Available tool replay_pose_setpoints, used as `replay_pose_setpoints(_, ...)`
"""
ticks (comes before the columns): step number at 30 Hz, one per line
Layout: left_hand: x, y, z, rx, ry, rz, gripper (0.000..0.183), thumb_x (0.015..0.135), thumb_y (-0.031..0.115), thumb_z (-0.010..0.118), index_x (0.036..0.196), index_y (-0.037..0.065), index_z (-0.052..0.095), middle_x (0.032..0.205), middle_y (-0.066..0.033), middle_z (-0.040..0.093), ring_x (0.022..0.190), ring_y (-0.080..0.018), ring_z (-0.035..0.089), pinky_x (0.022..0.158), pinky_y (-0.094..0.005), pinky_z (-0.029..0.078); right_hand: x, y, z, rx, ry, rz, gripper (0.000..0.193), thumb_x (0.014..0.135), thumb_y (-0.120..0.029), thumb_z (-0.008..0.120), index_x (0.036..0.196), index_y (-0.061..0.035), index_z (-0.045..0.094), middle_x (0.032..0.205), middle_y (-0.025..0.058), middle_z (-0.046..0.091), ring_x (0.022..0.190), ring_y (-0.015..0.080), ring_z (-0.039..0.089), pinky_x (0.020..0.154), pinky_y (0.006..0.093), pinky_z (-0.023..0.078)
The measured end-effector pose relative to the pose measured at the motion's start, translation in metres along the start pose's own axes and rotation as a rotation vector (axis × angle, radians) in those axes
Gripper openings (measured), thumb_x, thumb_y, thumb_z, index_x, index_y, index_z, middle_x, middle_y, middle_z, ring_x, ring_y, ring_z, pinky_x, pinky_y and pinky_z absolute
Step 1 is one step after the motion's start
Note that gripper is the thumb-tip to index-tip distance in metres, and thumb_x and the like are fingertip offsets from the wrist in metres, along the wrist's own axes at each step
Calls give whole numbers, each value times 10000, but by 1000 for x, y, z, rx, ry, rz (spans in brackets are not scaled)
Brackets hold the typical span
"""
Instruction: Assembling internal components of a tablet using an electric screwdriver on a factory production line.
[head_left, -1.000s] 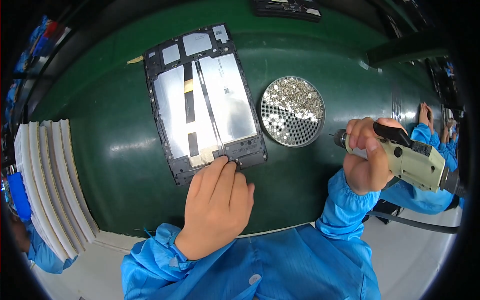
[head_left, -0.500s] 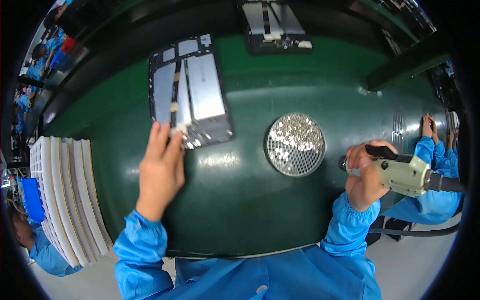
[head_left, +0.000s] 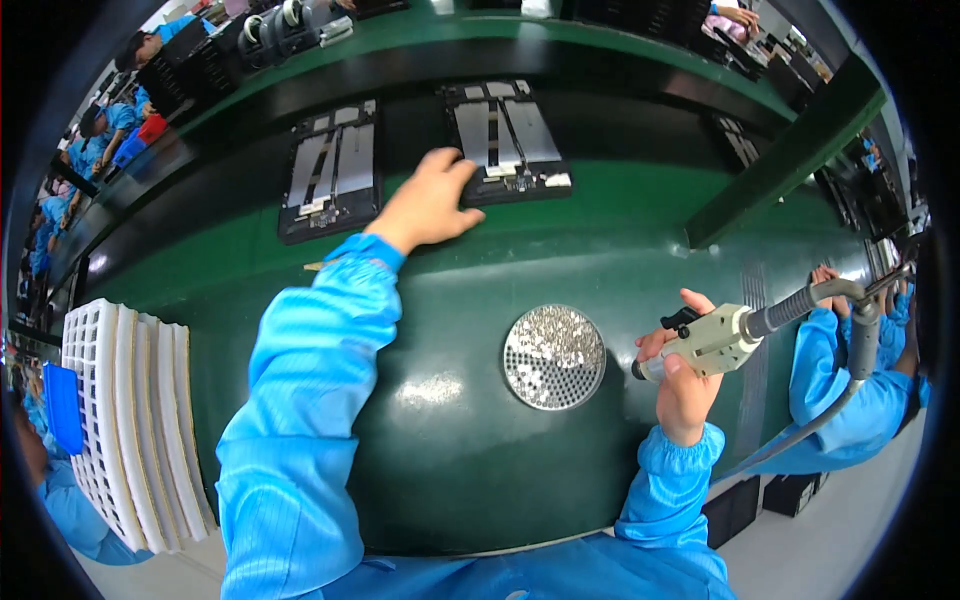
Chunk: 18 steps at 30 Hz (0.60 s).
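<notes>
My left hand (head_left: 430, 205) reaches far across the bench, fingers spread, beside the near left edge of an opened tablet (head_left: 535, 140) with silver battery panels. Whether the fingertips touch it I cannot tell. Left of that hand lies a second opened tablet (head_left: 355, 165), much the same, with a dark rim and a circuit board at its near end. My right hand (head_left: 685, 385) is closed around a pale electric screwdriver (head_left: 720, 345) with a black lever, its nose pointing left. Between the hands sits a round perforated dish (head_left: 555, 375) strewn with small shiny screws.
Stacked white foam trays (head_left: 130, 420) stand at the left edge beside a blue bin (head_left: 62, 410). A green post (head_left: 790, 150) rises at the right. A cable (head_left: 850, 330) runs from the screwdriver. Another person's sleeves (head_left: 850, 400) show at the right; a shelf spans the back.
The left tablet now lies farther back. My left hand has left it and moved forward and right to the other tablet. The view has tilted up; my right hand still holds the screwdriver.
</notes>
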<state>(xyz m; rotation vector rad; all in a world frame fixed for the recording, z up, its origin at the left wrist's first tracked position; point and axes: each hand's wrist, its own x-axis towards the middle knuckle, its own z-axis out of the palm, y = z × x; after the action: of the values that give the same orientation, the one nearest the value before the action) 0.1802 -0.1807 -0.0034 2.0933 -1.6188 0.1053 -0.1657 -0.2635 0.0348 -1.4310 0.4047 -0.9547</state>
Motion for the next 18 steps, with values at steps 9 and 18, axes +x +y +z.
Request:
replay_pose_setpoints(9,47,25,29,543,15,1,563,724,118,649,1262,77,490,1246,-245,540,1088,-478,560,741,-494,556,-1,-3,-21,-171,126,9,607,812,-106,587,1367,4,369,936,105,599,905,211,583,875,366,457)
replay_pose_setpoints(18,-23,40,-24,402,286,110,358,737,40,594,1091,-3,568,1134,-200,594,1061,-400,590,739,-452,540,4,-10,-30,-246,168,69,492,807,-31,488,1294,35,466,1086,119,580,969,202,577,895,346,458)
